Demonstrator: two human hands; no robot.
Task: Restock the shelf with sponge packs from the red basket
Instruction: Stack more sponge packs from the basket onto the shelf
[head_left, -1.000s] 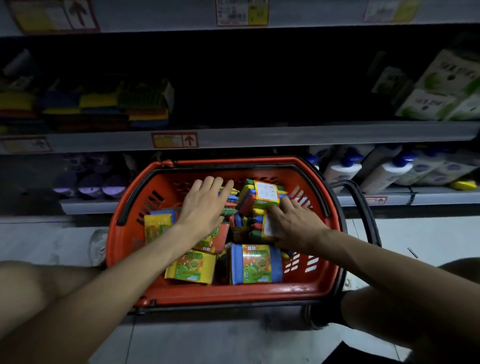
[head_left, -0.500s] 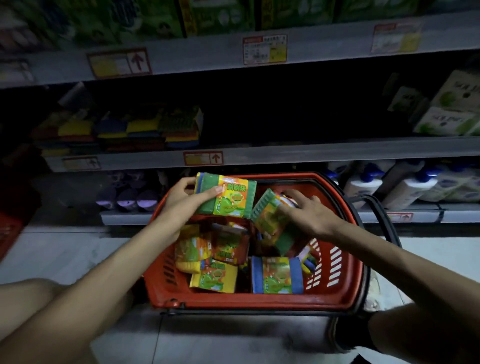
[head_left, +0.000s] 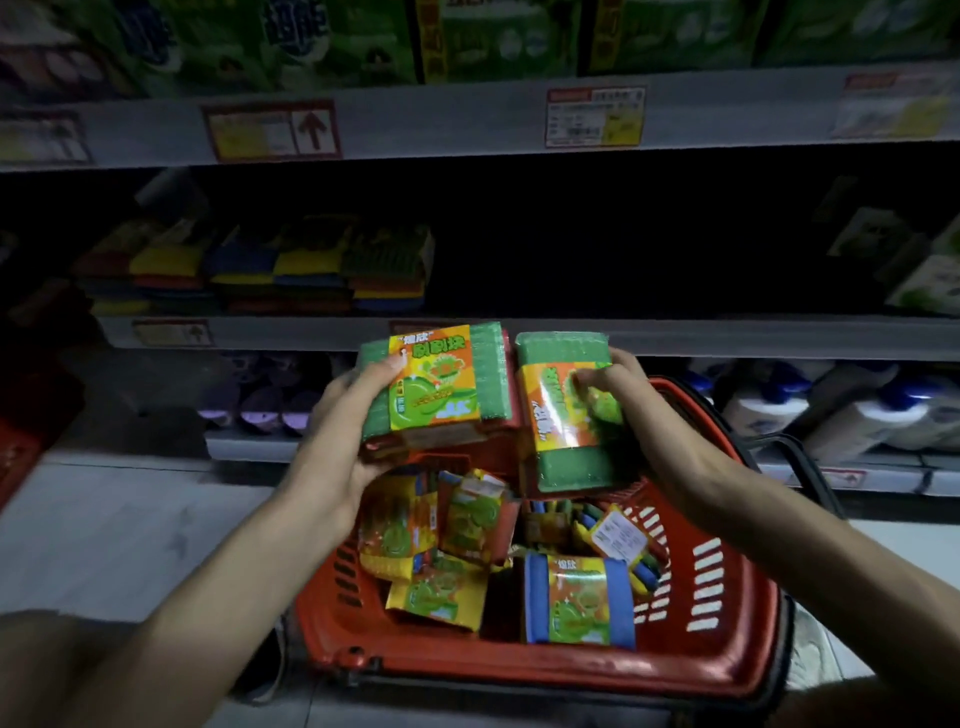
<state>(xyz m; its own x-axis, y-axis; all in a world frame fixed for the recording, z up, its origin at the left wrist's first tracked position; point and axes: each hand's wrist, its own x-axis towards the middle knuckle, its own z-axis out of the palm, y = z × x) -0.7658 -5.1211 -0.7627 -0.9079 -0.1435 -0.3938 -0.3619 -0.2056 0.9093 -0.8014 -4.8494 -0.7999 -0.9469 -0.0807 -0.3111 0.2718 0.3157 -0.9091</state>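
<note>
Lifted clear of the basket (head_left: 727, 649) now, left hand (head_left: 343, 431) and right hand (head_left: 641, 415) each grip a sponge pack (head_left: 441, 384) in curled fingers; slick wrap might slip.

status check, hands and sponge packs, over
Left hand grips a green sponge pack, right hand grips a second pack. Both above the red basket, more packs inside. Nothing blocks the shelf.

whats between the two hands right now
Two green sponge packs, side by side, in the head view: the left pack gripped by the left hand, the right pack by the right hand, above the red basket.
</note>
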